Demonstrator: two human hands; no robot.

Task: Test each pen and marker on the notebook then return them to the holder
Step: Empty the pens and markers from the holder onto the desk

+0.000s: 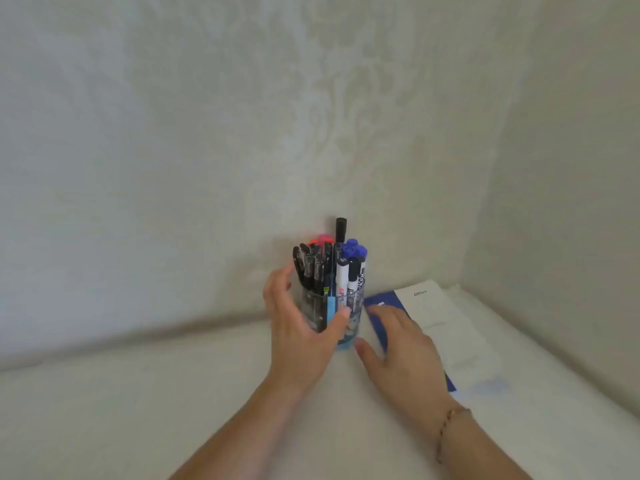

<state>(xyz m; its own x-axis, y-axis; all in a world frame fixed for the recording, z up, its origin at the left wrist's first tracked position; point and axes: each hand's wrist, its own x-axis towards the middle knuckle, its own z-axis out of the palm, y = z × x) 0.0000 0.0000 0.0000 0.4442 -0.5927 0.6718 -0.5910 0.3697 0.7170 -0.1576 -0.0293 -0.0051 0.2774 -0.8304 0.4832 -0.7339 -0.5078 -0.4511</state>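
Note:
A clear holder [349, 327] with a blue base stands on the white table near the wall. It is packed with several pens and markers [329, 268]: black pens at the left, white markers with blue caps at the right, one tall black marker and red and pink caps behind. My left hand [298, 327] curves around the holder's left side, thumb across its front. A notebook [436, 327] with a blue and white cover lies to the right. My right hand [398, 344] lies flat on the notebook's left part, fingers straight.
Pale patterned walls [242, 133] meet in a corner right behind the holder and the notebook. The white table [156, 393] stretches to the left and toward me. A beaded bracelet [446, 431] sits on my right wrist.

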